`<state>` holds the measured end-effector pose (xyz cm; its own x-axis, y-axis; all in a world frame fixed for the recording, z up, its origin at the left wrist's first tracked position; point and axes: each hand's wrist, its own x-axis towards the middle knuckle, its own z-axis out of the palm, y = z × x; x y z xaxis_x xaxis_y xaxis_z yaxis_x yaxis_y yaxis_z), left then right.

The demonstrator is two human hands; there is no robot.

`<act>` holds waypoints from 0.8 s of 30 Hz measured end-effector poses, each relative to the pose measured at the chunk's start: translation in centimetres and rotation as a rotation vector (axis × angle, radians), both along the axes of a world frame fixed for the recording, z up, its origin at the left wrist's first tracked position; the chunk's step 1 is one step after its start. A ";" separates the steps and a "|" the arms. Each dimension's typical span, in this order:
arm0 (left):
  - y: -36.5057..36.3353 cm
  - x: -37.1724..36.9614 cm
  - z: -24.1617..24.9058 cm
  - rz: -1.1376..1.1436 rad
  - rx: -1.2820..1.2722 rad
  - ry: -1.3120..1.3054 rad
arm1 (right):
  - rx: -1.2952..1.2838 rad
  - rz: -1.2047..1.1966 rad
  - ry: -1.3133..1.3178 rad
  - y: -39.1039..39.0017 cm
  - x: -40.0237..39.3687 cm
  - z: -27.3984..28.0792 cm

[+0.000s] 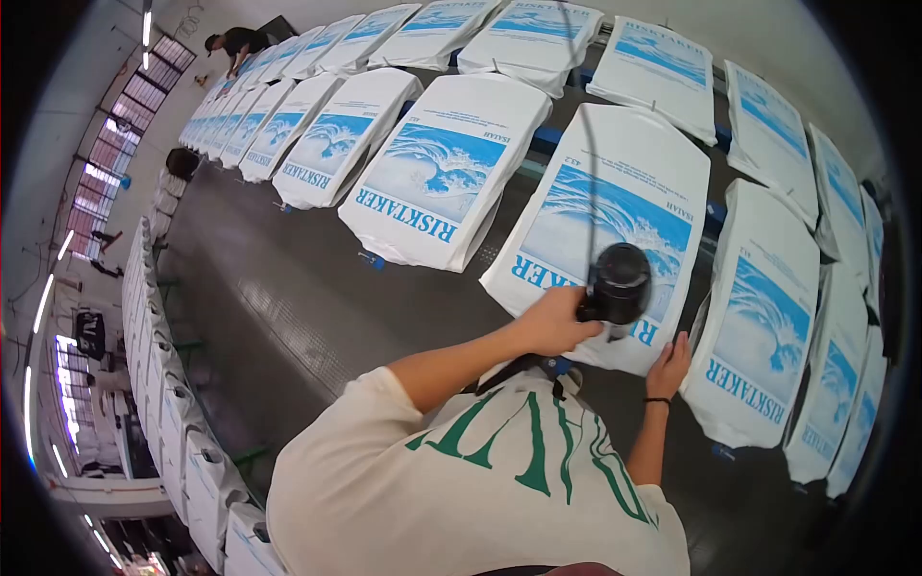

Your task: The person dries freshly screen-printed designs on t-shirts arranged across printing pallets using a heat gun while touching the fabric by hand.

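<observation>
Rows of white printed garments (440, 178) stretched away; the nearest garment (639, 216) lay directly before the person. Over its print sat a black tool (622, 278), the left hand (557, 322) clamped round it, seemingly treating that print. The right hand (669, 365) was at the lower edge; whether it pinched, I couldn't tell. The next move likely called for steady aim.

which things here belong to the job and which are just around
In the job, apparently:
- black handheld tool, in the left hand
- its cord
- printed white cloth by the right hand

Just around:
- tube light
- barred window
</observation>
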<state>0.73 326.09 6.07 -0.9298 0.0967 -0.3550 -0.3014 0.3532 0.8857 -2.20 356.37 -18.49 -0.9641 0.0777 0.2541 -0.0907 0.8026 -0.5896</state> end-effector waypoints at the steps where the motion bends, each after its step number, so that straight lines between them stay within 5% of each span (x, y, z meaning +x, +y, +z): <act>1: -1.3 0.8 0.1 0.056 0.002 -0.055 | 0.022 0.016 -0.019 -0.6 -0.1 0.8; 12: -15.2 4.9 0.6 0.307 -0.044 0.007 | -0.103 -0.101 -0.159 -1.4 -1.6 -2.5; 24: -15.2 0.2 1.1 0.331 0.018 -0.010 | -0.129 -0.184 -0.123 -3.6 -0.3 0.5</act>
